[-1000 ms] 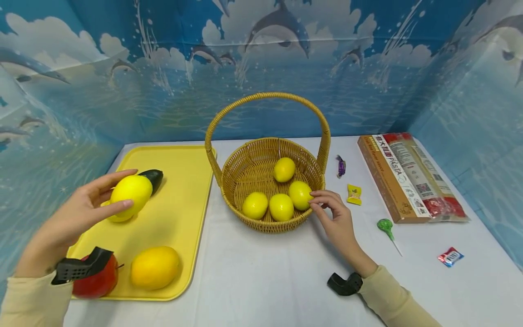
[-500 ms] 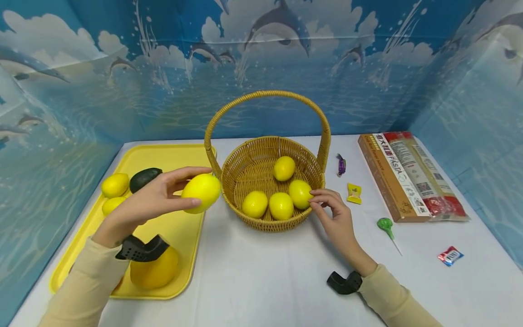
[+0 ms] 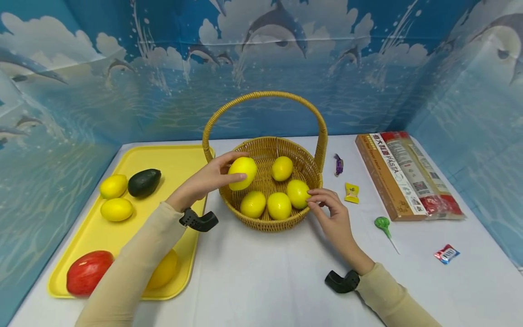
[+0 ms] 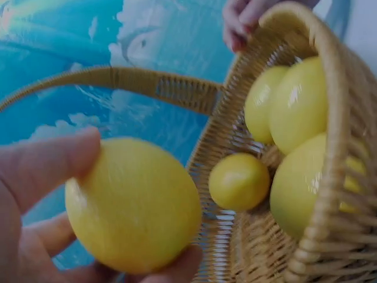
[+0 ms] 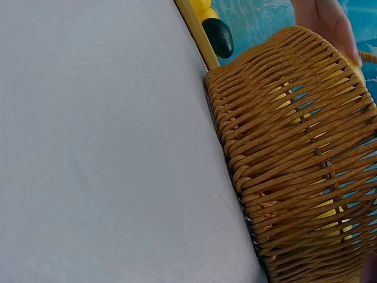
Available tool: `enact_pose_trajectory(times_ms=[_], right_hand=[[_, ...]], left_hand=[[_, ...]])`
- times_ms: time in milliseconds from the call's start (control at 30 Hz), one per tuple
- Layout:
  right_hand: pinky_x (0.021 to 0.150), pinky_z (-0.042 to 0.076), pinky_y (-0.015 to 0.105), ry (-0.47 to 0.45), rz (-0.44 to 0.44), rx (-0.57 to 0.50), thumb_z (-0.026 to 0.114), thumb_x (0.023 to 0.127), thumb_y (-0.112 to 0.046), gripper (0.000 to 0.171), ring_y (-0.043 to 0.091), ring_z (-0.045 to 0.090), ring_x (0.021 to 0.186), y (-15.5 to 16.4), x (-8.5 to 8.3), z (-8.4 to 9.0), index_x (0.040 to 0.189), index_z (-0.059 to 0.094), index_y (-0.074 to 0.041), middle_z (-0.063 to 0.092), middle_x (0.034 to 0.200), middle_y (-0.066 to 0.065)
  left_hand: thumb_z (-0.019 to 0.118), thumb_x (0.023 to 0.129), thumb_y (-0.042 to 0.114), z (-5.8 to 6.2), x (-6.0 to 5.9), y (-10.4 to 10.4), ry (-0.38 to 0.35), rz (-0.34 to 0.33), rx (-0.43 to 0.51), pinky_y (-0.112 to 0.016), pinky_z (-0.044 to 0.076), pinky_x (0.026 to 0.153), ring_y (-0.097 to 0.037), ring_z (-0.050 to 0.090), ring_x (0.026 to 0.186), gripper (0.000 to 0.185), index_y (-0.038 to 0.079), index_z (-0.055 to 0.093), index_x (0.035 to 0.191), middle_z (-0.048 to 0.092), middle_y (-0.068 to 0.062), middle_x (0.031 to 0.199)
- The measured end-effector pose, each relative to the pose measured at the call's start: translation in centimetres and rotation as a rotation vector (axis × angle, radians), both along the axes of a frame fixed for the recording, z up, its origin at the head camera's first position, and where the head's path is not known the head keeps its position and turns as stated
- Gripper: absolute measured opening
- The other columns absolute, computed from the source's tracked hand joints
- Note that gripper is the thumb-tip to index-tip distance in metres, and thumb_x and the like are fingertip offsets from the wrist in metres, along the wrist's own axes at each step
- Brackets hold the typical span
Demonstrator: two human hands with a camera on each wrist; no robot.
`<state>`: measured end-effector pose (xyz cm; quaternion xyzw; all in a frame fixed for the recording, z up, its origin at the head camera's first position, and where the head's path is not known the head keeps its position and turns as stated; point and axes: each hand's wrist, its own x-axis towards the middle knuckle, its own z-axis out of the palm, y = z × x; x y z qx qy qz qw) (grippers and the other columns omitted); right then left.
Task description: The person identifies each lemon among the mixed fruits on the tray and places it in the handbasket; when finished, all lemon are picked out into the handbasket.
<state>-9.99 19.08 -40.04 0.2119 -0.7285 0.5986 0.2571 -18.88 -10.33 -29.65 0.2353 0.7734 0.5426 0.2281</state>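
My left hand [image 3: 206,179] grips a yellow lemon [image 3: 244,174] between thumb and fingers. Both are above the left side of a round wicker basket [image 3: 265,225] with a tall arched handle. Seen from the left wrist, the held lemon [image 4: 135,203] is beside the basket's opening, apart from the lemons inside. Several lemons [image 3: 253,204] lie on the basket floor, mostly along the front and right. On the right rim, my right hand [image 3: 334,218] pinches the edge with its fingertips, close to one lemon [image 3: 298,194]. The right wrist view shows mainly the basket's woven wall [image 5: 294,153].
Left of the basket lies a yellow tray [image 3: 180,159] with two lemons [image 3: 116,209], an avocado [image 3: 144,183], a red apple [image 3: 89,272] and a larger yellow fruit [image 3: 164,270], partly behind my sleeve. Rightward lie wrapped candies [image 3: 352,193], a green lollipop [image 3: 382,223] and a pasta box [image 3: 388,177].
My left hand has carried the lemon rightward from above the tray to over the basket's left side. My right hand stays on the rim.
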Motion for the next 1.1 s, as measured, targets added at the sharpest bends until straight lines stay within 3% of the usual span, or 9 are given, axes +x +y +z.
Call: enact_pose_trajectory(times_ms=[133, 367, 567, 800, 1100], right_hand=[[0.077, 0.041, 0.022, -0.005, 0.002, -0.006, 0.058, 0.082, 0.019, 0.017, 0.021, 0.048, 0.105, 0.1, -0.1, -0.1, 0.093, 0.066, 0.007, 0.058, 0.108, 0.023], [0.077, 0.040, 0.022, -0.009, -0.002, -0.004, 0.058, 0.083, 0.018, 0.016, 0.020, 0.048, 0.106, 0.0, 0.0, 0.0, 0.092, 0.066, 0.007, 0.058, 0.108, 0.022], [0.077, 0.040, 0.022, -0.013, 0.008, -0.013, 0.058, 0.084, 0.018, 0.015, 0.021, 0.048, 0.106, 0.0, -0.1, -0.1, 0.092, 0.066, 0.007, 0.058, 0.107, 0.022], [0.078, 0.040, 0.022, -0.027, 0.009, -0.016, 0.059, 0.084, 0.017, 0.014, 0.020, 0.048, 0.106, 0.0, -0.1, -0.1, 0.091, 0.066, 0.007, 0.058, 0.108, 0.021], [0.077, 0.040, 0.022, -0.011, 0.005, -0.011, 0.059, 0.084, 0.017, 0.016, 0.021, 0.048, 0.106, -0.1, -0.1, -0.1, 0.091, 0.066, 0.006, 0.059, 0.108, 0.021]], left_hand=[[0.060, 0.094, 0.018, -0.7, -1.0, 0.6, -0.021, 0.011, -0.037, -0.041, 0.043, 0.091, -0.026, 0.044, 0.118, 0.059, 0.018, 0.033, 0.146, 0.032, -0.006, 0.142], [0.057, 0.095, 0.016, -1.7, -1.6, 1.7, -0.073, 0.039, -0.077, -0.043, 0.038, 0.096, -0.026, 0.035, 0.125, 0.058, 0.019, 0.030, 0.147, 0.021, -0.004, 0.150], [0.056, 0.095, 0.015, -2.7, -2.1, 2.4, -0.067, 0.055, -0.151, -0.043, 0.034, 0.100, -0.026, 0.032, 0.129, 0.059, 0.019, 0.030, 0.148, 0.019, -0.005, 0.151], [0.052, 0.096, 0.010, -3.4, -2.5, 2.7, -0.068, 0.057, -0.244, -0.047, 0.024, 0.106, -0.028, 0.017, 0.137, 0.061, 0.017, 0.024, 0.150, 0.013, -0.008, 0.153], [0.057, 0.093, 0.008, -3.8, -3.0, 3.2, -0.090, 0.048, -0.287, -0.043, 0.032, 0.102, -0.027, 0.028, 0.132, 0.062, 0.013, 0.029, 0.148, 0.024, -0.008, 0.150]])
